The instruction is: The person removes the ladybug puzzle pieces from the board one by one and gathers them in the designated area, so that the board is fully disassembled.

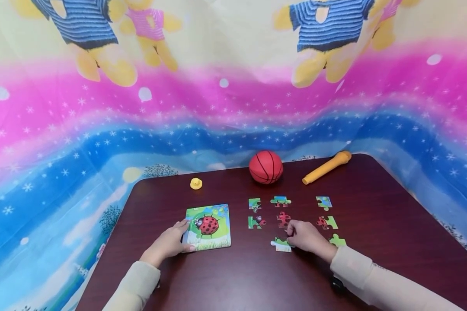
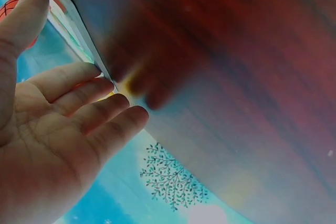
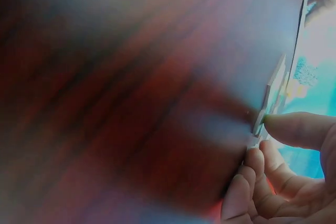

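Observation:
A square ladybug puzzle board (image 1: 208, 227) lies at the left of the table. My left hand (image 1: 167, 242) rests at its left edge, thumb by the near corner. In the left wrist view the fingers (image 2: 113, 135) of that hand are fairly straight along the board's edge. My right hand (image 1: 309, 237) is low over the table, thumb and fingertips pinching the right end of a green-and-white puzzle piece (image 1: 282, 245). Its thumb (image 3: 294, 127) presses the piece's edge in the right wrist view. Just beyond is a red puzzle piece (image 1: 283, 219), partly behind the fingers.
Several loose puzzle pieces lie around the right hand, among them a green piece (image 1: 337, 240) and a ladybug piece (image 1: 327, 222). Along the back stand a yellow duck (image 1: 196, 184), a red ball (image 1: 266, 167) and a yellow toy microphone (image 1: 327, 167). Printed cloth (image 1: 218, 138) hangs behind.

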A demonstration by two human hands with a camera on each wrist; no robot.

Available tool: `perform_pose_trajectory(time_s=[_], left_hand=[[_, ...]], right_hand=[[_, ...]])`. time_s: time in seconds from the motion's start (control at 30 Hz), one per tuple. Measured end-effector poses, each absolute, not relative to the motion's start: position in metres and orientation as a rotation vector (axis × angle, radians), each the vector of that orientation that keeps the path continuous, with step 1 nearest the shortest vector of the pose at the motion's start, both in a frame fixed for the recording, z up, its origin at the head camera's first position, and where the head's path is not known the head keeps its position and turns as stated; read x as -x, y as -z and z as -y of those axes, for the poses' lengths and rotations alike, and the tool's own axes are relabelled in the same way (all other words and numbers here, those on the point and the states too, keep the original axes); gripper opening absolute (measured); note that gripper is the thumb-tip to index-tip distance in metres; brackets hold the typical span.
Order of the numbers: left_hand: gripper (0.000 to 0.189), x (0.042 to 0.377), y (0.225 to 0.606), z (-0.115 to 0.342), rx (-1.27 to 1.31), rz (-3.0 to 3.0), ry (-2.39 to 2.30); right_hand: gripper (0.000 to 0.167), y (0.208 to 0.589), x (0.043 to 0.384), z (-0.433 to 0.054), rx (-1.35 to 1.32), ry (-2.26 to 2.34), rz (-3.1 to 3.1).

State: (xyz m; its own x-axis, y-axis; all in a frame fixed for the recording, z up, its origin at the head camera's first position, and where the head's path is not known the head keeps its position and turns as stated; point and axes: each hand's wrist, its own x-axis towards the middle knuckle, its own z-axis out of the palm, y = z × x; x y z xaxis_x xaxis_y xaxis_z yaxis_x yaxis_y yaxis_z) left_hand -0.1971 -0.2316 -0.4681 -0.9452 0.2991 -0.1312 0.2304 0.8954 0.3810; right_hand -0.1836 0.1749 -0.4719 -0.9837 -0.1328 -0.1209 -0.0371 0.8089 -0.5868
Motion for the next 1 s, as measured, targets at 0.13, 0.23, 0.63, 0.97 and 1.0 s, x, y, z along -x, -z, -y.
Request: perform_pose_trajectory(time_s=[0.13,0.23,0.63,0.97,1.0], left_hand=[[0.086,0.197,0.466,0.235,-0.393,-2.872,-0.544],[0.086,0.198,0.465,0.238,-0.394,-2.872,-0.545],[0.086,0.200,0.470,0.238,-0.410,-2.893,-0.563],[0.085,0.199,0.472,0.238,-0.423,-2.917,-0.552],[0.085,0.199,0.472,0.238,-0.419,-2.918,-0.557]], right_hand=[[0.015,0.466,0.188,-0.168,0.155,0.941,-2.826],[0.010,0.460,0.194,-0.160,0.216,0.939,-2.859],[0.013,0.449,0.177,-0.120,0.641,0.449,-2.999],[0.044,0.468,0.129,-0.132,0.814,0.245,-3.003],[0.043,0.469,0.130,-0.134,0.824,0.251,-3.011]])
